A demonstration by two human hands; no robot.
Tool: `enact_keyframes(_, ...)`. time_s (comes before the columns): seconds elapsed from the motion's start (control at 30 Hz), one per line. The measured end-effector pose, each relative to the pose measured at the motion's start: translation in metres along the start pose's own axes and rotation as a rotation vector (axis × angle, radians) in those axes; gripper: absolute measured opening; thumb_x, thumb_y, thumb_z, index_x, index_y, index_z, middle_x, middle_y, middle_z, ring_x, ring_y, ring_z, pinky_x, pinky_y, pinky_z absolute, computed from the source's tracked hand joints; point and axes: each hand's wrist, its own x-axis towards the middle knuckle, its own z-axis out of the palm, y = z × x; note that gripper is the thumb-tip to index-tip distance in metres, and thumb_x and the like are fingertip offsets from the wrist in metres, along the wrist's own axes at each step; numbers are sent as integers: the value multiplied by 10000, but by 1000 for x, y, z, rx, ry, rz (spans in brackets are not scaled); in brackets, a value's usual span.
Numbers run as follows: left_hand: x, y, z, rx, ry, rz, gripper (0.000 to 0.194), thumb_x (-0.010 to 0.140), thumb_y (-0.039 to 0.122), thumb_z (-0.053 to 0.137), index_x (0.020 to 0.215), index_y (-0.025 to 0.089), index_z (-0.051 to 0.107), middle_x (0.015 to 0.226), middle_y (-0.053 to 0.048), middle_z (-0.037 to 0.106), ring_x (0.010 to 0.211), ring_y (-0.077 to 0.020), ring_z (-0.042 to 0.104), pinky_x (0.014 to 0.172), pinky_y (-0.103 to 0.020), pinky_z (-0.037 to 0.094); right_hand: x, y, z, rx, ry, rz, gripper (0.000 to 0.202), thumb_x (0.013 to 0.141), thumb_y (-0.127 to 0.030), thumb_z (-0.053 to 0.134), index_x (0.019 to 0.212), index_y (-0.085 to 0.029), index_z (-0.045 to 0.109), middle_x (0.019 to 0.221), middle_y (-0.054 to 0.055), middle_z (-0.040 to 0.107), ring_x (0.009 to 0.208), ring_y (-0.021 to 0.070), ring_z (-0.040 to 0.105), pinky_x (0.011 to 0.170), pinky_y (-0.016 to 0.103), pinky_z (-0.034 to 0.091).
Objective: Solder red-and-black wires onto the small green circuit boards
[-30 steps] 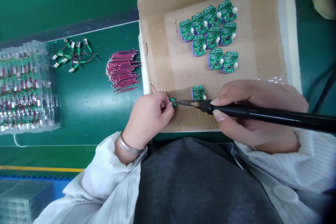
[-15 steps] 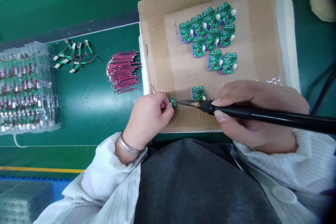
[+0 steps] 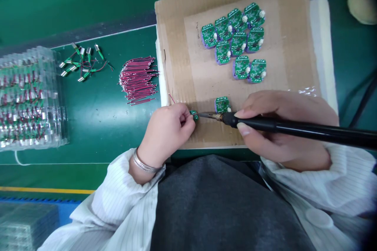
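Over the cardboard sheet (image 3: 203, 78), I have the soldering iron (image 3: 259, 123) gripped in my right hand (image 3: 282, 104); my left hand (image 3: 167, 127) pinches a green circuit board (image 3: 194, 115) at the iron's tip, probably light, stiff and fragile, best held by its edges.

An electronics workshop, evidently: soldering iron (image 3: 290, 126) in the right hand (image 3: 282, 104), circuit boards (image 3: 238, 44) and wires (image 3: 138, 80) beyond both hands (image 3: 167, 131).

Circuit boards (image 3: 238, 43) were green with white plugs (image 3: 245, 19), soldering iron (image 3: 297, 127) was black, wires (image 3: 138, 80) were dark red, cardboard (image 3: 203, 74) was brown, table (image 3: 108, 121) was green, sleeves (image 3: 91, 206) were white with thin stripes, bracelet (image 3: 144, 163) was silver.
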Motion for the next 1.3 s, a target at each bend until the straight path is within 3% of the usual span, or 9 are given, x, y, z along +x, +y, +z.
enact_keyframes(0.33,0,-1,0,9,9,-10,175,789,193,536,616,172,527,568,19,576,528,-104,472,557,-246,286,-1,1,-2,0,-46,7,246,706,-182,610,918,-286,541,760,-3,648,654,187,657,527,352,524)
enact_keyframes(0.53,0,-2,-1,-1,3,-6,178,790,196,540,615,172,520,557,26,554,523,-99,456,557,-244,284,-1,1,-1,55,60,-22,219,698,-187,649,892,-239,562,732,13,646,623,188,651,496,339,515)
enact_keyframes(0.8,1,-3,-2,0,2,-2,175,789,196,540,617,173,515,553,28,545,523,-100,454,555,-244,279,-2,3,3,61,88,-36,172,686,-191,645,844,-193,580,700,17,634,594,188,637,473,330,504)
enact_keyframes(1.03,1,-2,-2,1,-2,-1,181,784,187,538,606,176,504,553,28,545,520,-100,450,554,-245,280,2,1,-2,12,-5,-44,202,689,-166,638,869,-233,575,731,5,662,645,169,667,533,297,526)
enact_keyframes(1.3,2,-1,-2,7,-23,3,179,790,191,539,614,173,516,564,24,564,527,-102,462,552,-247,281,4,-5,-2,-70,-8,-35,194,691,-169,615,856,-256,560,709,-3,671,642,169,667,557,293,518)
